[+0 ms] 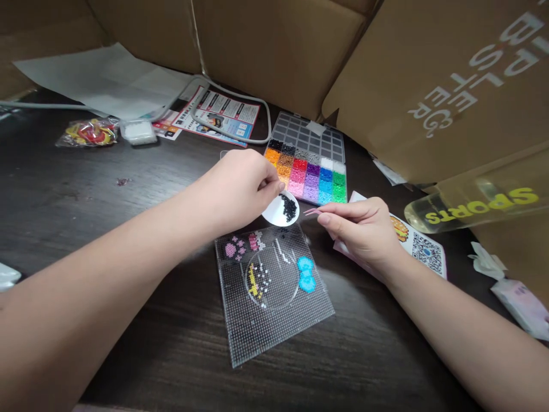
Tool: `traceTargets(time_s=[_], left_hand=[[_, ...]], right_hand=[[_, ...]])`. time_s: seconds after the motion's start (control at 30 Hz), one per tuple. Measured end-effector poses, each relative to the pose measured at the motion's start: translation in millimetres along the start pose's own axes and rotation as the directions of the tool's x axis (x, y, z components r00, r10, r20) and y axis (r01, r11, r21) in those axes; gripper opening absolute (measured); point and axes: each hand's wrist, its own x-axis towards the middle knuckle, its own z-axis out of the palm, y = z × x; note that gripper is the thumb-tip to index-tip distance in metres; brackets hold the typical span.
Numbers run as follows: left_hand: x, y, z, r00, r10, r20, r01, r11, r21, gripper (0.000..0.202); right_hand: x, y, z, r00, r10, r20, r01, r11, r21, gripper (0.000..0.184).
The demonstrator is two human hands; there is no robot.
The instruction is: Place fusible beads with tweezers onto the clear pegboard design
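Observation:
My left hand (246,186) pinches the rim of a small white dish (274,213) that holds black beads (289,209). Between the thumb and fingers of my right hand (364,229) is a pair of pink tweezers (313,211), its tips pointing left at the dish and apart from it. Below the dish lies a clear pegboard (283,332) bearing a pink paw shape (235,248), a blue bow shape (306,274) and yellow and white beads (257,283) inside a clear round piece. Behind my left hand sits a sorted bead box (312,178), its compartments full of colours.
A printed sheet with a QR code (429,254) lies under my right hand. At right are a yellowish bottle (472,203) and a tissue pack (521,306). Leaflets (218,117), a grey cable (268,109) and a bagged item (90,133) lie at the back. Cardboard (274,46) walls the table.

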Motion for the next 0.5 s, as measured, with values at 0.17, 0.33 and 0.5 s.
traceTargets(time_s=[0.17, 0.33, 0.5], left_hand=[[2.3, -1.5, -2.0, 0.995, -0.093, -0.023, 0.095, 0.993, 0.071, 0.028], [4.5, -1.7, 1.8, 0.996, -0.084, -0.044, 0.088, 0.992, 0.091, 0.031], [0.8, -1.4, 0.8, 0.997, -0.077, -0.033, 0.079, 0.994, 0.079, 0.032]], right_hand=[[0.8, -3.4, 5.5, 0.969, -0.152, 0.194, 0.183, 0.972, -0.149, 0.014], [3.9, -0.5, 8.1, 0.941, -0.204, 0.271, 0.263, 0.943, -0.203, 0.014], [5.7, -1.1, 5.0, 0.945, -0.168, 0.281, 0.236, 0.945, -0.228, 0.013]])
